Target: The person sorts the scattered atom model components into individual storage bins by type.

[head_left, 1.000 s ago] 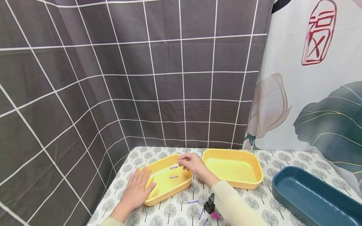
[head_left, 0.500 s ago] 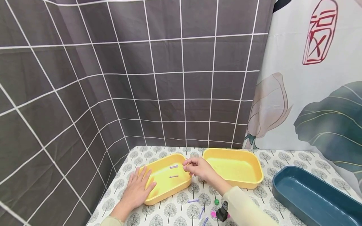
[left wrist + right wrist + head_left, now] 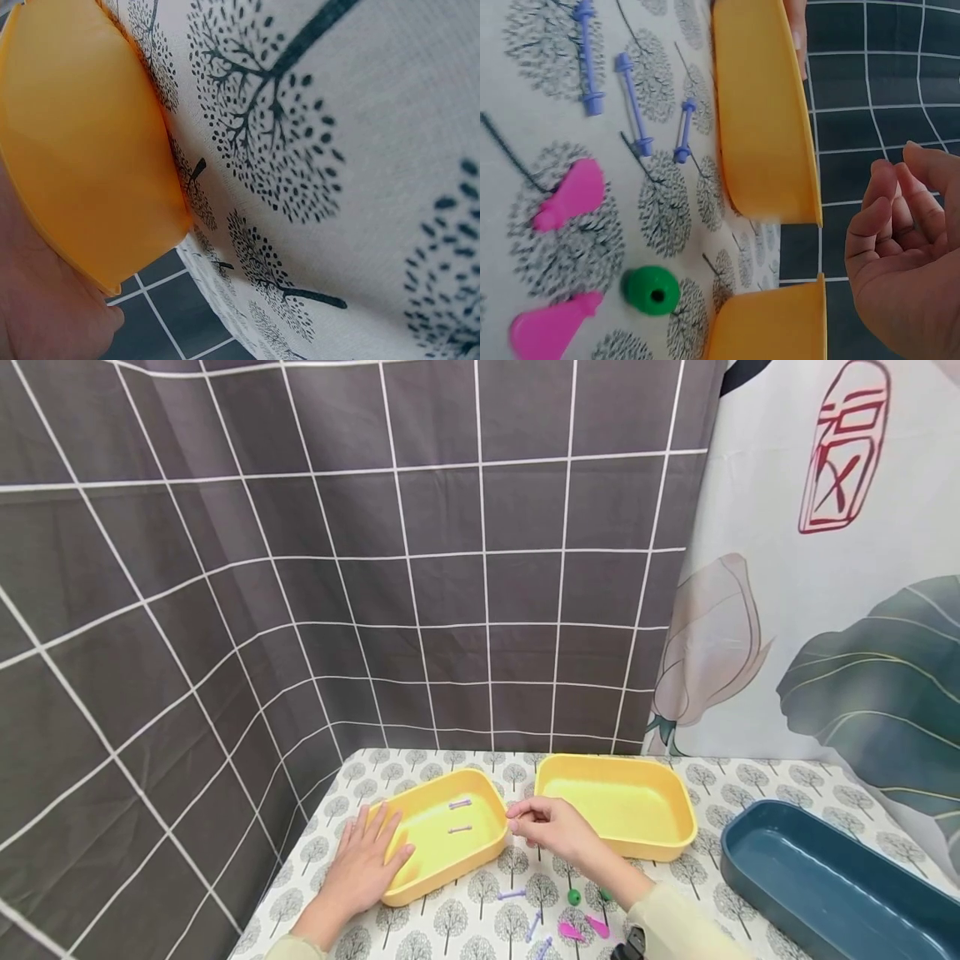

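My left hand (image 3: 365,864) lies with straight fingers over the near left rim of the left yellow tray (image 3: 450,878). Inside that tray are two small purple rods with knobbed ends, an upper rod (image 3: 460,804) and a lower rod (image 3: 460,829). At the tray's right end hovers my right hand (image 3: 558,827), its fingers loosely bent. In the right wrist view, no object shows between the thumb and fingertips (image 3: 883,174). The left wrist view has the outer wall of the yellow tray (image 3: 90,142) and part of my left hand (image 3: 45,285) along its rim.
Three more purple rods, one of them a rod (image 3: 634,105), lie on the tree-patterned cloth. Near them are two pink club-shaped pieces, including a pink piece (image 3: 574,193), and green beads (image 3: 652,290). A second yellow tray (image 3: 678,853) and a dark blue tray (image 3: 757,872) stand rightward.
My right hand has drawn back from above the purple rods, rightward and toward me, past the tray's end. Green beads and pink pieces have come into view. My left hand stays put.
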Motion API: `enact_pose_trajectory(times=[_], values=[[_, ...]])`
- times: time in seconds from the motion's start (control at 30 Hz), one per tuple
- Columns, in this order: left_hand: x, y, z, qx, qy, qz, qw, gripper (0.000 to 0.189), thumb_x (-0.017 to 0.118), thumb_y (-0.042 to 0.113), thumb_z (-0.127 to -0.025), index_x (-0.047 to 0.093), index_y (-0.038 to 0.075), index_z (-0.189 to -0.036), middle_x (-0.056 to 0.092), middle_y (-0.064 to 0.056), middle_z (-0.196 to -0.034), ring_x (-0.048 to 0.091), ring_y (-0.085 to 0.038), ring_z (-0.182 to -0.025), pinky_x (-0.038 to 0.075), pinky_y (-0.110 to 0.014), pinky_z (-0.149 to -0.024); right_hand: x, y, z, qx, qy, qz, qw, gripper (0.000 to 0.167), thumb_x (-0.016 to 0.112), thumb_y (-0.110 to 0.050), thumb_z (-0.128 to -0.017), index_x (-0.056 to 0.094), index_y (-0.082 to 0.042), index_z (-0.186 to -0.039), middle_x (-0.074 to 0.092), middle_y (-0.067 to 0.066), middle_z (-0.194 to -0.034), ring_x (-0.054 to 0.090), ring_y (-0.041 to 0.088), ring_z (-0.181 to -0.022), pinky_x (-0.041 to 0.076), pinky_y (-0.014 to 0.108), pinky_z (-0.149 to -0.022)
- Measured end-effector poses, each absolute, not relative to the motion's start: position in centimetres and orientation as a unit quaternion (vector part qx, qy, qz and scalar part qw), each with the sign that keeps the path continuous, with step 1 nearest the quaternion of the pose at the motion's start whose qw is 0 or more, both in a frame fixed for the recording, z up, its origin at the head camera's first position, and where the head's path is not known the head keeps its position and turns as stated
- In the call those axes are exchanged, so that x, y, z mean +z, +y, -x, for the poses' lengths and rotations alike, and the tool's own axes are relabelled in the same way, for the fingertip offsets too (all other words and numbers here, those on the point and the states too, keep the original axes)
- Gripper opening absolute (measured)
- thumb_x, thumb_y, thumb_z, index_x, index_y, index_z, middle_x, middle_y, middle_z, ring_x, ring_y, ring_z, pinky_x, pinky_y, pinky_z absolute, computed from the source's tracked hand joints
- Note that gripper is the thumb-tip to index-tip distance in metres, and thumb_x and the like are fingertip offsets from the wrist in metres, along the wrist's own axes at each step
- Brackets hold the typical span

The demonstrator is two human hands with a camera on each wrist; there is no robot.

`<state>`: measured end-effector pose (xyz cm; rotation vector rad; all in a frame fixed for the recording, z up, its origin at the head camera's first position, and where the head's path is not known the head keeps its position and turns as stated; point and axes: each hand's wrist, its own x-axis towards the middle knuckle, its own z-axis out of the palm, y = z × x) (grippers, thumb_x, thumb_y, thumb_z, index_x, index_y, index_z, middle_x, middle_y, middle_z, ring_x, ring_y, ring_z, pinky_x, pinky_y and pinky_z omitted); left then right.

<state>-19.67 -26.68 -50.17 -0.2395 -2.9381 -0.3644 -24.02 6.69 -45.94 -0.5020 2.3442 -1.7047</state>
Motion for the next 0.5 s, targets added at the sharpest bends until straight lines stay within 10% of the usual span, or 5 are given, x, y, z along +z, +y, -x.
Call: enact_pose_trajectory(times=[0.5], values=[[-50.1, -26.6, 19.5, -0.12, -0.985, 0.083, 0.088, 0.067, 0.044, 0.053, -0.104, 0.042, 0.01, -0.155, 0.025, -0.016, -0.166, 0.01, -0.044, -0.154, 0.009, -0.064, -0.122, -46.3, 9.8, 21.8, -0.583, 0.777, 0.201, 0.122, 0.031, 0.073, -0.018, -0.093, 0.07, 0.001, -0.116, 0.07, 0.007, -0.09, 0.06, 0.013, -0.072, 0.056, 0.028, -0.066]])
